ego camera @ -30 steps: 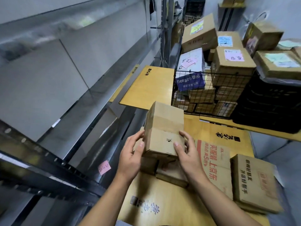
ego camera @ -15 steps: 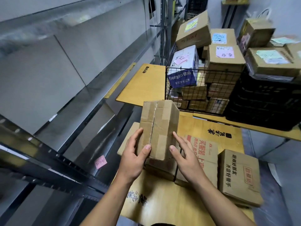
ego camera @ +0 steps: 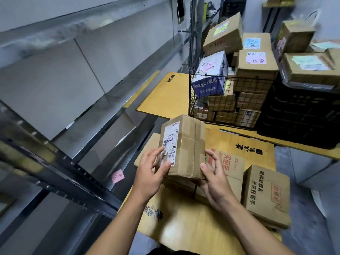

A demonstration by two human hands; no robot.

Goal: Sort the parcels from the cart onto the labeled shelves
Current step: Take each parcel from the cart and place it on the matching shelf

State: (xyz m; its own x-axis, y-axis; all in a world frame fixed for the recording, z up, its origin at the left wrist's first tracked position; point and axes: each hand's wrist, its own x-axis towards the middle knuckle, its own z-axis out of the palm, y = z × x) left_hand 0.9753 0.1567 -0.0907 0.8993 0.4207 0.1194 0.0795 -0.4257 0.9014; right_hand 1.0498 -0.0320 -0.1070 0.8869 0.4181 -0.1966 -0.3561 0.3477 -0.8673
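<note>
A small brown cardboard parcel [ego camera: 185,144] with a white shipping label on its left face is held up in front of me. My left hand [ego camera: 153,174] grips its left side, thumb on the label. My right hand [ego camera: 213,173] holds its right lower edge with the thumb on the front and the fingers spread. Behind it, a wire-mesh cart [ego camera: 228,102] holds several stacked parcels with coloured sticky notes. Grey metal shelves [ego camera: 88,100] run along the left, with a pink note [ego camera: 117,176] stuck on a lower shelf edge.
Below my hands lie more boxes [ego camera: 266,196] on yellow flattened cardboard [ego camera: 184,223]. A black plastic crate [ego camera: 301,115] with boxes on top stands right of the wire cart. A dark shelf upright [ego camera: 60,170] crosses the lower left.
The parcel has been turned in my hands, so the face with the white shipping label now shows. Both hands shifted their hold on its sides.
</note>
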